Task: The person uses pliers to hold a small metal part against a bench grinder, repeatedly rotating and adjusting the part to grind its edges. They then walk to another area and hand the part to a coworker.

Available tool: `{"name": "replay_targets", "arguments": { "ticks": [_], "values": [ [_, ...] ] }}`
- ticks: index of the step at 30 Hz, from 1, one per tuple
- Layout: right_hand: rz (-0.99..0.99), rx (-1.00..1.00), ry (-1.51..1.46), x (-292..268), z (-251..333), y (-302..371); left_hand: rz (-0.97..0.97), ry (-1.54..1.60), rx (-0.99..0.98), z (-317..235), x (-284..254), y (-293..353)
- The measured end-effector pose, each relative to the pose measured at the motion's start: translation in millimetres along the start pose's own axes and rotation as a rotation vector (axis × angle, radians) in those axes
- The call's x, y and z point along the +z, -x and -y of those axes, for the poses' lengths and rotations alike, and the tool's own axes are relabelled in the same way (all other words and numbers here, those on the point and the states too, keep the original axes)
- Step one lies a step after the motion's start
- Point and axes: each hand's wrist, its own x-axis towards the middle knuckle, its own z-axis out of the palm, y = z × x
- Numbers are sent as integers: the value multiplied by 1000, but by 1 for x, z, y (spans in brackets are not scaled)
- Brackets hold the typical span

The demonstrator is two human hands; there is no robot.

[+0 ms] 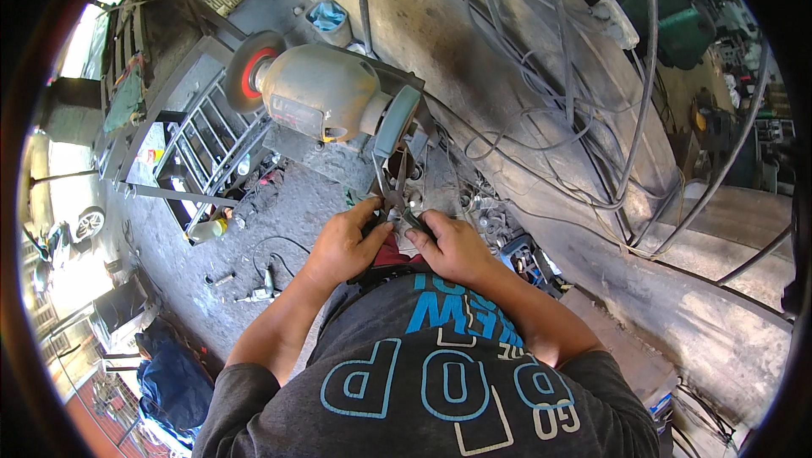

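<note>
A pair of metal shears is held in front of my body, its two blades spread in a V and pointing away from me. My left hand is closed around the left handle. On the other handle, my right hand is closed too, with its thumb pointing inward. Just beyond the blades stands a bench grinder with a worn grey-tan body. Its greenish grinding wheel is nearest to the blade tips; I cannot tell whether they touch. At its left end is a dark wheel with a red centre.
A metal frame with bars stands left of the grinder. Behind it are a small bucket with blue contents and an upright rod. Loose cables hang along the wall at right. A bottle and tools lie on the floor.
</note>
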Motion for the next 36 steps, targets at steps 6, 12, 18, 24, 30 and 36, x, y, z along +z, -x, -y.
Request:
{"name": "replay_targets", "arguments": {
  "ticks": [6,12,18,24,30,36],
  "values": [
    [32,27,-14,2,2,1,-2,-15,40,3,-4,1],
    [54,46,-60,4,4,1,17,-33,44,7,-6,-1],
    [49,46,-59,6,5,0,29,-66,43,4,-11,-1],
    [44,69,-60,9,4,0,45,-71,39,4,-12,-3],
    [40,67,-69,9,4,1,35,-71,59,3,-14,-4],
    [13,39,-80,9,4,-1,48,-75,61,2,-14,-5]
  ]
}}
